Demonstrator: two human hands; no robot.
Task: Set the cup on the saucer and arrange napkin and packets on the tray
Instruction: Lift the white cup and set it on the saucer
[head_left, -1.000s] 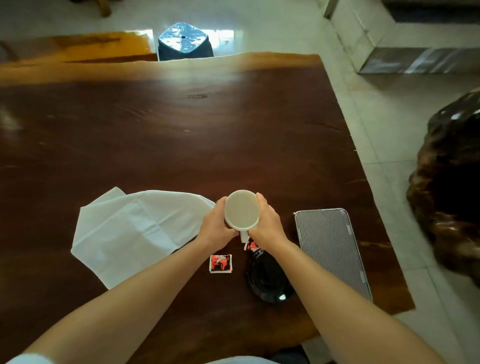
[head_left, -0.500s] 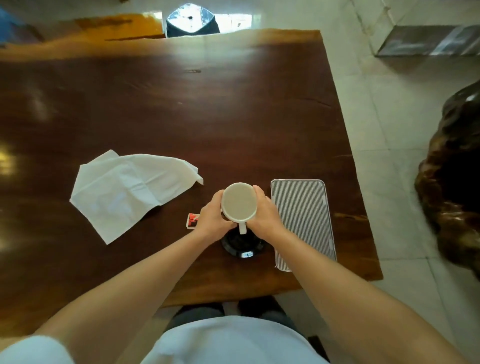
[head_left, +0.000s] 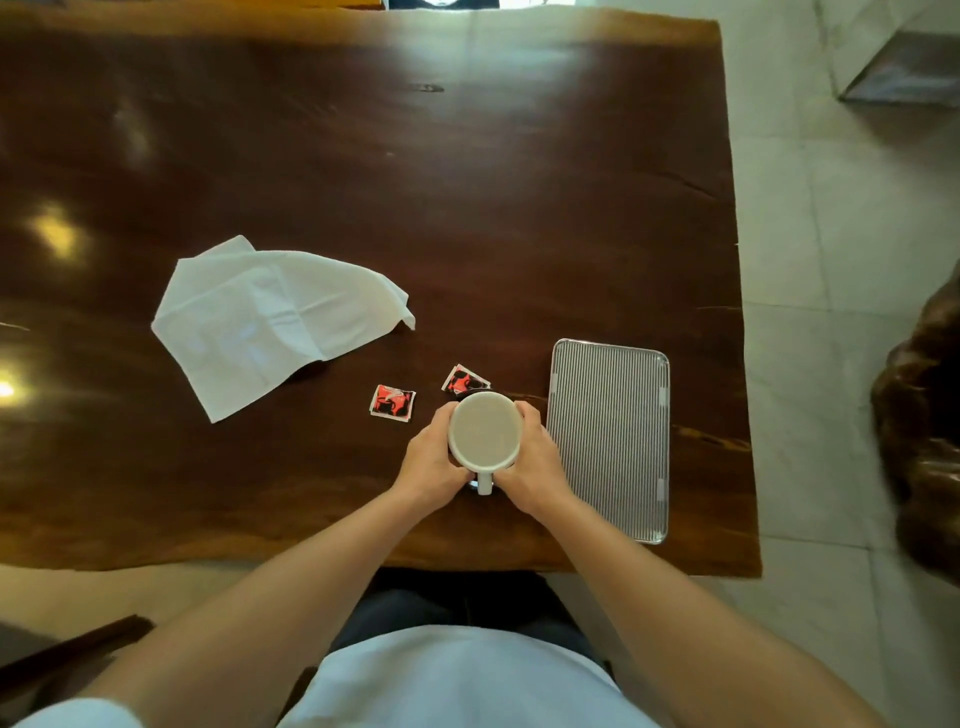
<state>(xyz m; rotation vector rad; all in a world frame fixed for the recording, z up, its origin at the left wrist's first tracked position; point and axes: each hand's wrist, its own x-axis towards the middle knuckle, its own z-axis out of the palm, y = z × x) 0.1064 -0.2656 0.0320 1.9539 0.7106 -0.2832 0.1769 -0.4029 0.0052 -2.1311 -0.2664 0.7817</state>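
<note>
Both hands clasp a white cup (head_left: 485, 430) from opposite sides: left hand (head_left: 429, 464) on its left wall, right hand (head_left: 530, 462) on its right wall, fingers curled close around it. Cup stands upright, mouth toward the camera, handle pointing toward the person. Cup and hands cover a dark saucer (head_left: 471, 391), of which only a thin edge shows beyond the cup's far rim; whether the cup rests on it cannot be told. Ribbed metal tray (head_left: 611, 436) lies just beside the right hand, bare, near the surface's (head_left: 467, 208) right edge. Two red-and-black packets lie on the wood: one packet (head_left: 392, 402) left of the cup, apart from the left hand, and a second packet (head_left: 460, 378) just beyond the cup, touching or overlapped by the saucer's edge. White napkin (head_left: 270, 317), loosely folded and creased, lies well to the left, apart from the packets. Pale tiled floor (head_left: 831, 260) borders the surface on the right.
</note>
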